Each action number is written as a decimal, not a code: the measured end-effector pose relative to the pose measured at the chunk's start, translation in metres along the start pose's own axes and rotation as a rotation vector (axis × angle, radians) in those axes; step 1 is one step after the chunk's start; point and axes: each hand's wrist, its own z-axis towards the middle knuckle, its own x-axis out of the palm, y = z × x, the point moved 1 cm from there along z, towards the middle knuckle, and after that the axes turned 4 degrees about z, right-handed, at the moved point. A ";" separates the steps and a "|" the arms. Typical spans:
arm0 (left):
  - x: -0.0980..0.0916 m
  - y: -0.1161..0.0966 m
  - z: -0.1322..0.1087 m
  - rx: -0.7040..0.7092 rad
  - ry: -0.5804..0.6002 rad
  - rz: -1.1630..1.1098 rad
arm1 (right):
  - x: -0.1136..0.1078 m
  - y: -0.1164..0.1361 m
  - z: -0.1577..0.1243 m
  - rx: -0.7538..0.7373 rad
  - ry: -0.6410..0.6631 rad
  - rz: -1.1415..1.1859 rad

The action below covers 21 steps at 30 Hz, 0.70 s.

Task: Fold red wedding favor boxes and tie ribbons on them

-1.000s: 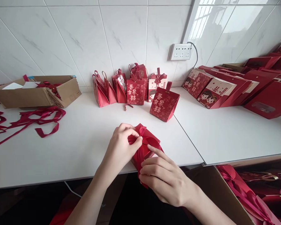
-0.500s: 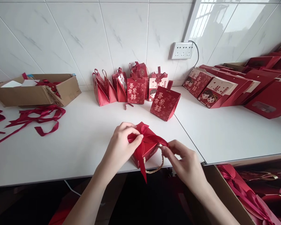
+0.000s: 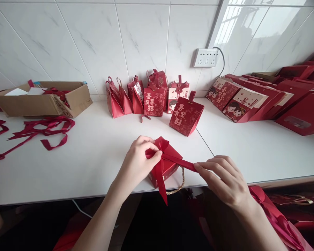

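Note:
A red gift box with a gold rope handle sits at the table's front edge. On its top is a red ribbon gathered into a bow, one tail hanging down over the front. My left hand pinches the ribbon at the knot, thumb and fingers together. Out to the right, my right hand grips the other ribbon tail by its end and holds it taut. The handle loops below that tail, apart from my right hand.
Several small red boxes stand by the tiled wall. One printed box is nearer. At left lie a cardboard box and loose ribbons. Flat red boxes lean at right, below a power socket.
My right hand has moved to the right, drawing the ribbon tail out straight and narrow. My left hand keeps its pinch at the knot. The view has shifted slightly.

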 end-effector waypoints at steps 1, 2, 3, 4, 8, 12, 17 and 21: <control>0.000 0.000 0.000 0.004 0.001 -0.003 | 0.000 -0.001 -0.001 0.006 0.003 0.002; 0.000 0.000 0.000 0.007 0.002 -0.007 | 0.000 -0.001 -0.002 0.015 0.004 0.006; 0.001 0.000 0.000 0.010 0.003 -0.011 | 0.000 -0.002 -0.003 0.027 0.004 0.012; 0.001 0.000 0.000 0.011 0.004 -0.015 | 0.000 -0.002 -0.004 0.037 0.004 0.018; 0.000 0.000 0.000 0.012 -0.006 -0.024 | -0.003 -0.003 -0.005 0.051 -0.004 0.095; -0.003 0.006 0.004 0.059 0.034 -0.088 | -0.003 -0.013 0.015 0.327 -0.085 0.331; -0.002 0.017 0.006 0.082 0.052 -0.254 | 0.020 -0.024 0.064 0.807 0.147 0.552; -0.003 0.016 -0.005 -0.099 -0.194 -0.174 | 0.038 -0.016 0.083 0.824 0.360 0.611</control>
